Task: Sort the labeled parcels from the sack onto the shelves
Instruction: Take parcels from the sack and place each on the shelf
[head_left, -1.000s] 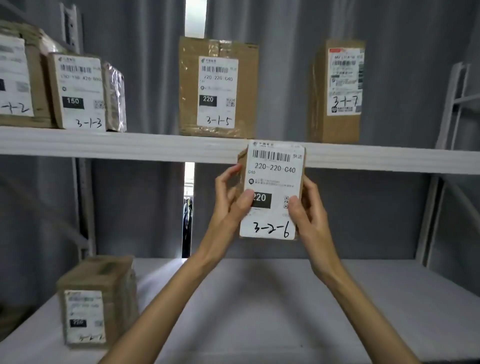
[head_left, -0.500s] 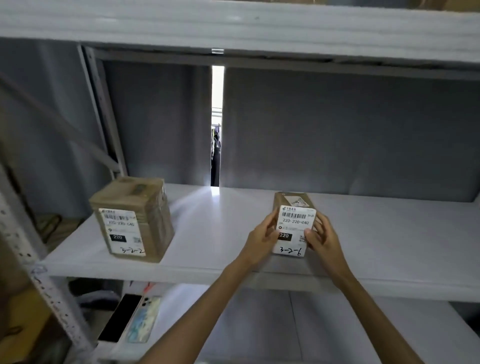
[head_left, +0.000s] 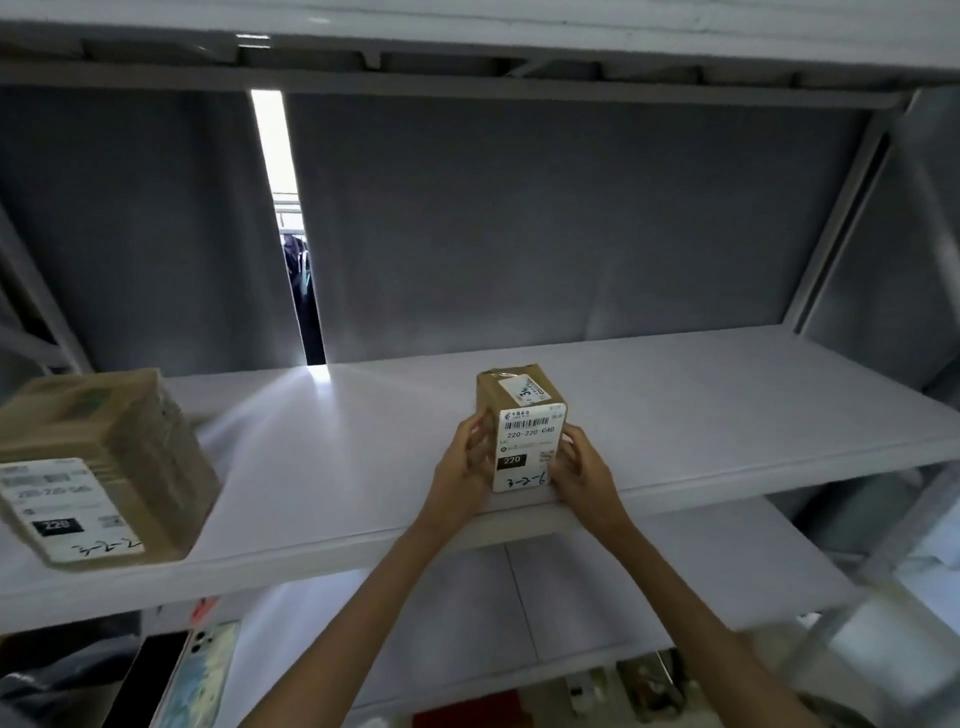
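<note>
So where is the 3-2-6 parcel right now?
In the head view the 3-2-6 parcel stands at the middle shelf's front edge, between the left hand and right hand.

A parcel storeroom. Grey metal shelving (head_left: 675, 415) stands before grey curtains (head_left: 519, 218). Cardboard boxes (head_left: 93, 457) carry barcoded shipping labels (head_left: 527, 449) with handwritten codes.

Small labeled parcel (head_left: 524, 431) stands upright at the middle shelf (head_left: 727, 415) front edge, left hand (head_left: 464, 467) and right hand (head_left: 582, 470) flanking it, larger parcel (head_left: 98, 467) well apart leftward, phone (head_left: 200, 675) on shelf below.
</note>
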